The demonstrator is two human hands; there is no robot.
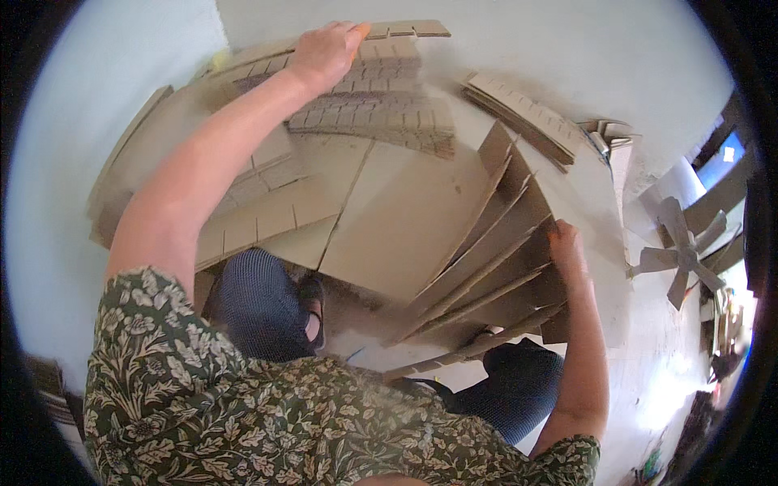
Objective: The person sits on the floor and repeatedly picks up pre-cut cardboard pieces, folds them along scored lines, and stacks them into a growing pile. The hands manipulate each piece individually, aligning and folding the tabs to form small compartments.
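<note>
My left hand (328, 57) reaches to the far stacks of slotted cardboard strips (381, 113). Its fingers are closed at a brown cardboard strip (417, 29) at the back, and orange covers one fingertip. My right hand (570, 249) grips the upper edge of a cardboard partition (527, 190), also with a bit of orange at the fingers. Several cardboard strips (486, 279) stand on edge in this partition, fanning toward my knees. Beneath it and to its left lies a large flat cardboard sheet (397, 215). The undersides of both hands are hidden.
Another pile of slotted strips (523, 117) leans by the far wall. More slotted cardboard (271, 215) lies beside my left knee, with a flat piece (130, 154) against the left wall. A grey fan (685, 255) stands at the right. My knees flank the near side.
</note>
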